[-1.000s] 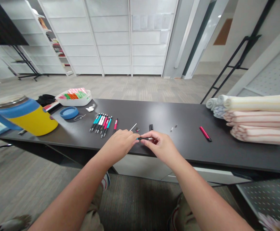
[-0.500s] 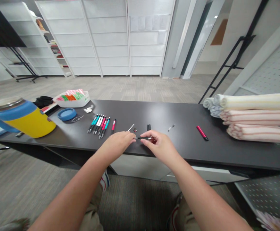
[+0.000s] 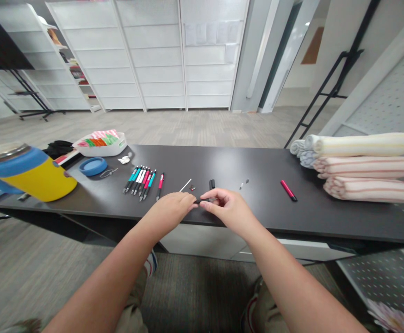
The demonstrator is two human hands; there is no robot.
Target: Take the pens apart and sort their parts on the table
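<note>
Over the desk's front edge, my left hand (image 3: 174,206) and my right hand (image 3: 226,206) meet on a thin black pen part (image 3: 198,201) held level. My left fingers close round its left end, and my right thumb and forefinger pinch the other end, where a pale, shiny length shows. Just beyond my hands lie a thin white refill (image 3: 185,185), a tiny dark-and-red piece (image 3: 192,188) and two short black tubes (image 3: 212,184). Farther right are small clear and dark bits (image 3: 242,186) and a pink pen barrel (image 3: 288,190).
Several click pens (image 3: 141,180) lie in a row on the dark desk (image 3: 257,162), with one red pen (image 3: 160,186) apart. A yellow-and-blue mug (image 3: 31,171), a blue lid (image 3: 93,166) and a white basket (image 3: 101,148) stand left. Rolled towels (image 3: 368,166) are stacked right.
The black part now reaches my left fingertips, where a pale tip showed before. Both hands keep their hold. The whole view has shifted slightly.
</note>
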